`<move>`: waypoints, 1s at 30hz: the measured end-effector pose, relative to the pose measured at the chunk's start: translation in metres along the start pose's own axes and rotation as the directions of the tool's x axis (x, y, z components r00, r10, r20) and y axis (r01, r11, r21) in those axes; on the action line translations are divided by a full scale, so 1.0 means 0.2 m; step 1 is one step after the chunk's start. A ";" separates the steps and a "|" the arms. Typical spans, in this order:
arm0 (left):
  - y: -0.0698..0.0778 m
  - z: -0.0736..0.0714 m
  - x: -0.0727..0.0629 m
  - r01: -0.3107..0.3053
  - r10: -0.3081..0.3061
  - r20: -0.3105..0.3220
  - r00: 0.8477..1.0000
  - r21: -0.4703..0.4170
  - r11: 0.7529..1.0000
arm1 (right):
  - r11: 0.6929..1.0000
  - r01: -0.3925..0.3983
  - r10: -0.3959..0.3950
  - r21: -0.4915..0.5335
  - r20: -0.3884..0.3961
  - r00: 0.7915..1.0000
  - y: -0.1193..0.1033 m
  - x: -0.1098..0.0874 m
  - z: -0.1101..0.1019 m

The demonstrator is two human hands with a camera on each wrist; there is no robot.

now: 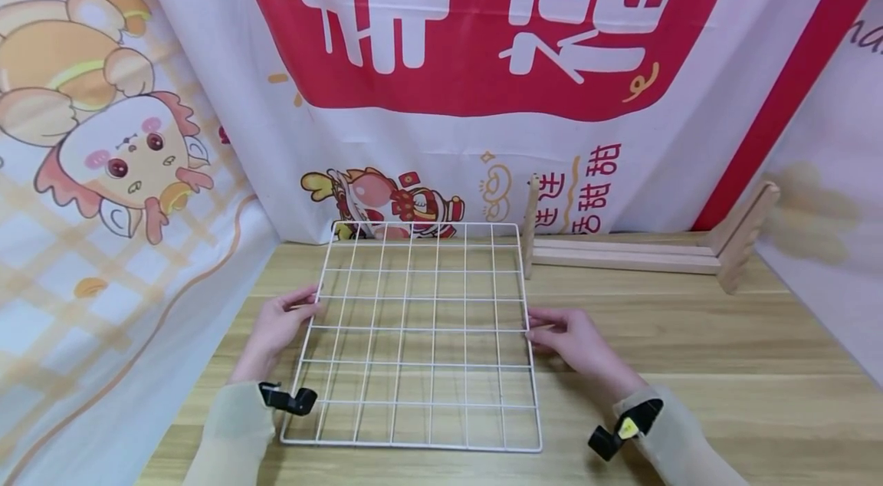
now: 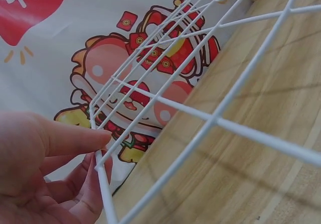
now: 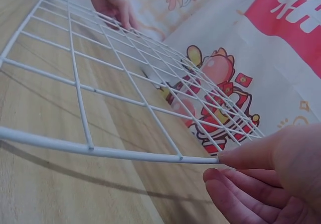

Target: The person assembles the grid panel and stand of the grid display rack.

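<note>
A white wire grid panel [image 1: 433,330] is held between both hands, above the wooden table, its far edge overlapping the printed cloth in the head view. My left hand [image 1: 279,325] pinches the panel's left edge wire between thumb and fingers. In the left wrist view the thumb and fingers [image 2: 83,138] close round that rim wire. On the opposite side my right hand [image 1: 569,336] pinches the right edge wire, thumb on top and fingers [image 3: 241,194] below in the right wrist view. The panel's shadow falls on the wood beneath it.
A wooden rack [image 1: 628,256] with two upright ends stands at the back right of the table [image 1: 655,348]. Printed cloth [image 1: 414,133] hangs behind the table, with more cloth at the left and right. Each wrist carries a black camera mount [image 1: 290,398].
</note>
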State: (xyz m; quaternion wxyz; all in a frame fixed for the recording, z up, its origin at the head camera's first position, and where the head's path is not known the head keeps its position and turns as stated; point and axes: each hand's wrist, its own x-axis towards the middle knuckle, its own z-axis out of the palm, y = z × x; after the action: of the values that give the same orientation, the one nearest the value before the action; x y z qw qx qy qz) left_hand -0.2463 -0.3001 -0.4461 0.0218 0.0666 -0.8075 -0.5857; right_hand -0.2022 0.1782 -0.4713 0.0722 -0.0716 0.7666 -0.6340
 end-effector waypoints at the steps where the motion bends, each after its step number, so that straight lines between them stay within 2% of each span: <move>1: 0.01 0.00 0.00 -0.004 0.004 -0.003 1.000 -0.001 1.000 | 1.000 0.001 -0.001 0.001 -0.006 1.000 -0.01 0.00 0.00; 8: 0.04 0.00 0.01 -0.043 0.044 -0.035 0.998 0.028 0.999 | 0.999 0.023 -0.025 -0.039 -0.040 0.999 -0.06 0.00 0.00; 15: 0.10 0.01 0.00 -0.030 0.034 -0.114 0.993 0.037 0.999 | 0.999 0.019 -0.023 -0.050 -0.078 0.997 -0.08 0.00 0.00; 23: 0.16 0.02 -0.01 -0.059 0.062 -0.177 0.982 0.022 0.998 | 0.999 0.041 -0.041 -0.002 -0.096 0.994 -0.12 0.01 -0.01; 30: 0.19 0.03 0.00 -0.083 0.092 -0.217 0.972 0.048 0.995 | 0.998 0.065 -0.063 0.017 -0.100 0.993 -0.16 0.02 -0.02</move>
State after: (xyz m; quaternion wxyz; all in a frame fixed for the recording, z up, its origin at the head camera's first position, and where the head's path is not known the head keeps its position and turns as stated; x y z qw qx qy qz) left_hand -0.2496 -0.2833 -0.4116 0.1353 0.0954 -0.8134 -0.5576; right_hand -0.2056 0.1755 -0.4399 0.0140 -0.0637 0.7600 -0.6466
